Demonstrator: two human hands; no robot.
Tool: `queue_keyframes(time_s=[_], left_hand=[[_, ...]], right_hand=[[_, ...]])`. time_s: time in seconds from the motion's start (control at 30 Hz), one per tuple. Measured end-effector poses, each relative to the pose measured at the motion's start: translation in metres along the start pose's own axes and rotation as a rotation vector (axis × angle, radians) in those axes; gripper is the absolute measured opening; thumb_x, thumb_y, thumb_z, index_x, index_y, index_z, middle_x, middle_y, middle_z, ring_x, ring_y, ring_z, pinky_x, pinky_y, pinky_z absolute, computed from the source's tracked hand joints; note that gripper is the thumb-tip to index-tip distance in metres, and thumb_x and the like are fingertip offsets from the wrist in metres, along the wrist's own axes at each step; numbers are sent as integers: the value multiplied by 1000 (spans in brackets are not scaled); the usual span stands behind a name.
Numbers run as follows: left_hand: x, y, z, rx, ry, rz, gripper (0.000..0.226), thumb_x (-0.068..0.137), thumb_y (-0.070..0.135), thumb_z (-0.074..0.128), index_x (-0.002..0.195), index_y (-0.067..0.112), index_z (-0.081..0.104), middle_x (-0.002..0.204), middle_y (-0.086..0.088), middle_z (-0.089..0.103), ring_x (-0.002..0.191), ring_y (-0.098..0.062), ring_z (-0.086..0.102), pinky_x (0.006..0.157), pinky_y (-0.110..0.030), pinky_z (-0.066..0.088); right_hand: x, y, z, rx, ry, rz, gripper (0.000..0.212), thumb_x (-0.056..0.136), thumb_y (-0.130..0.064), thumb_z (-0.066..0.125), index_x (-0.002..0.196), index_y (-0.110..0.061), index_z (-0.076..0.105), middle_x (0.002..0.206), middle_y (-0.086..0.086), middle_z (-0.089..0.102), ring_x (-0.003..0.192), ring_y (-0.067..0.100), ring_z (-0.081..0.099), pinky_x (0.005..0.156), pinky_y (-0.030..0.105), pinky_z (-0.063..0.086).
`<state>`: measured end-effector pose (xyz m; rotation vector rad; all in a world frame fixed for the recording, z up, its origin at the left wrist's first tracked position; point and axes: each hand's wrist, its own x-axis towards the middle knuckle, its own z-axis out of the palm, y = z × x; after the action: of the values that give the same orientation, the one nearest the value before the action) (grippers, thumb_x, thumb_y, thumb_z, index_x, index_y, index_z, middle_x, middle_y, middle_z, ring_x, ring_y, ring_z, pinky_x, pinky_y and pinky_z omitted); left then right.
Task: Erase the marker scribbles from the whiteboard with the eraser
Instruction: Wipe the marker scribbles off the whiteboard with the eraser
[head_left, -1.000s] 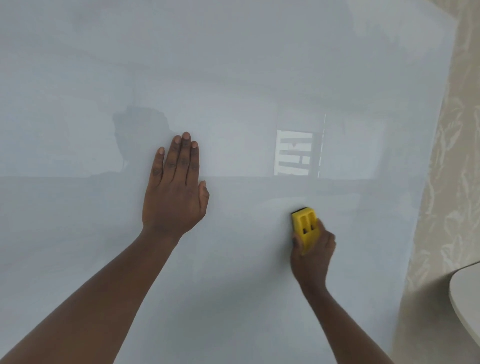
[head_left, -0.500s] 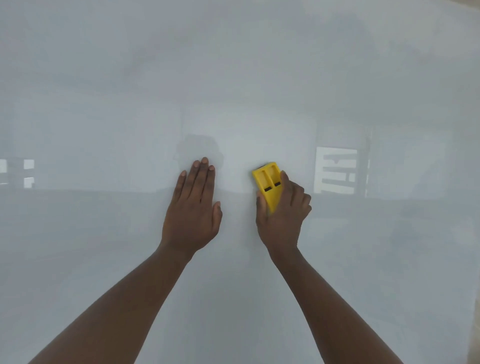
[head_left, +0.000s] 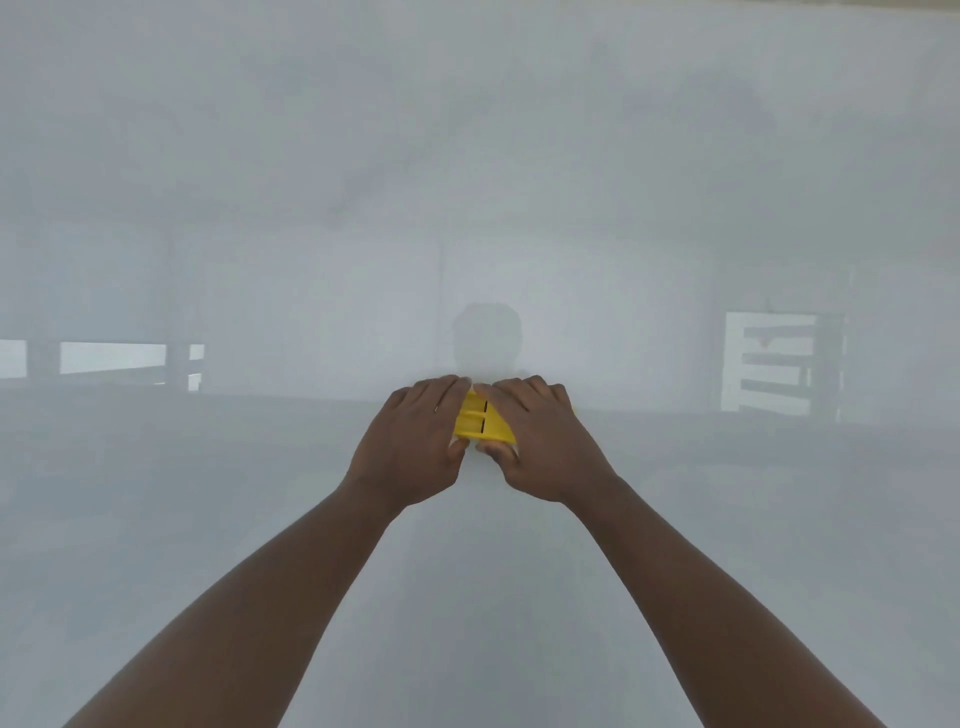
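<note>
Yellow eraser (head_left: 480, 422) mid whiteboard (head_left: 675, 182), both hands clamped on it: left hand (head_left: 415, 441), right hand (head_left: 540, 441). No scribbles visible. Keep flat, even pressure, overlapping strokes.

Head view, close, facing whiteboard (head_left: 675, 156)

The large glossy white whiteboard (head_left: 675, 545) fills the view. Against its surface sits a yellow plastic block eraser (head_left: 480, 421) with two dark slots. No marker scribbles are visible on the board; only faint reflections show.
</note>
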<state>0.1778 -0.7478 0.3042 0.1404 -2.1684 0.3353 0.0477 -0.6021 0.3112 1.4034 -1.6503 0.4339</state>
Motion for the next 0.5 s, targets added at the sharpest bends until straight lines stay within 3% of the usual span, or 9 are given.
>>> queue_keyframes(time_s=[0.23, 0.33, 0.5], left_hand=[[-19, -16, -30, -141, -131, -151, 66, 89, 26, 70, 147, 13, 42, 142, -6, 54, 125, -29, 53, 100, -41, 44], [-26, -21, -41, -279, -165, -257, 67, 89, 20, 71, 148, 11, 41, 142, -10, 53, 125, -31, 52, 98, -42, 46], [-37, -2, -39, -418, -204, -264, 67, 88, 13, 71, 148, 10, 41, 143, -12, 52, 128, -32, 51, 100, -43, 45]], right_hand=[[-8, -19, -18, 117, -47, 179, 72, 86, -56, 64, 146, -27, 37, 144, -5, 46, 131, 16, 40, 103, 37, 22], [-19, -19, -28, 148, -97, 319, 75, 84, -60, 64, 146, -31, 35, 144, -7, 42, 131, 17, 36, 99, 32, 18], [-63, -23, -46, 152, -141, 430, 69, 88, -58, 60, 145, -26, 36, 139, -6, 48, 128, 17, 41, 98, 32, 18]])
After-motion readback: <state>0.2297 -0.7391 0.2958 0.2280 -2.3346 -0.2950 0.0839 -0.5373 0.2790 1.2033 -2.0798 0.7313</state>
